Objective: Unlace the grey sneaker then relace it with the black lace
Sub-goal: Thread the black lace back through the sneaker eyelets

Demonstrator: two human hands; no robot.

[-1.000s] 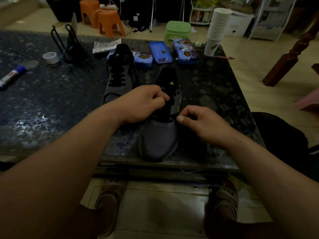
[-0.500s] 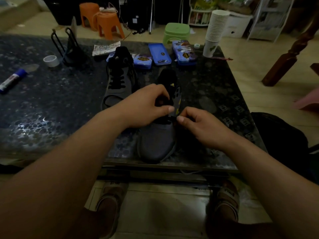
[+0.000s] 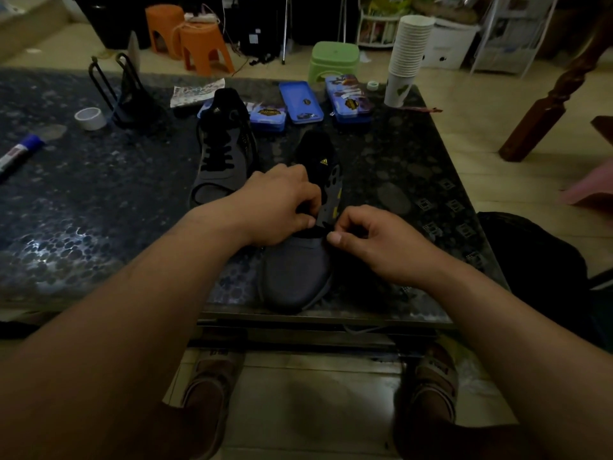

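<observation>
While the light is dim, the grey mesh sneaker with the black tongue (image 3: 295,273) can be made out at the near edge of the dark speckled stone counter (image 3: 83,200), toe pointing toward the person and heel toward the far side. Both hands meet at the lowest eyelets, just above the toe box. The left hand (image 3: 278,207) is curled over the throat of the shoe, thumb and forefinger pinched together on what looks like the black lace (image 3: 315,231). The right hand (image 3: 368,240) sits just right of it, fingers folded and thumb pressed to forefinger at the eyelet edge; whether it has the lace end itself I cannot tell. A second grey sneaker, fully laced in black (image 3: 222,154), lies farther back and to the left.

The lace should be light, limp and somewhat slick, so it is best taken near its stiff tip for threading. The shoe's upper looks soft and will likely give under pressure; steadying it by the firmer eyelet strip seems the surer hold.
</observation>
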